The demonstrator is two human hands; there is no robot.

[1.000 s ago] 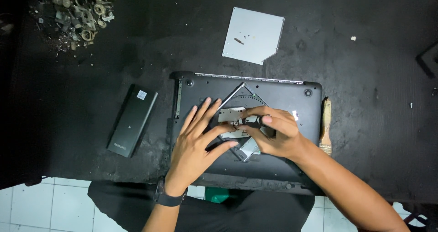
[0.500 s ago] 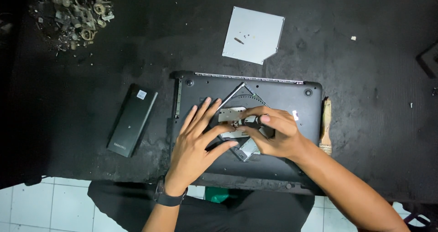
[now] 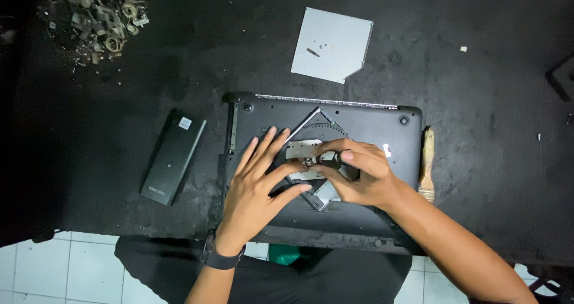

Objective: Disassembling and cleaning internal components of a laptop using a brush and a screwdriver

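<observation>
An upturned dark grey laptop point(image 3: 371, 127) lies on the black table in front of me, with an opened bay in its underside showing a silver metal part point(image 3: 302, 148). My left hand point(image 3: 257, 187) rests flat on the laptop base, fingers spread, fingertips touching the edge of the bay. My right hand point(image 3: 359, 172) is closed around a small dark screwdriver point(image 3: 326, 158) whose tip points left into the silver part.
A black slab-shaped battery point(image 3: 173, 156) lies left of the laptop. A silver optical drive point(image 3: 332, 44) with small screws on it sits behind. A pile of metal scraps point(image 3: 98, 23) is at the far left corner. A wooden-handled brush point(image 3: 427, 160) lies beside the laptop's right edge.
Both hands stay in place over the bay; my right fingers have shifted slightly on the screwdriver.
</observation>
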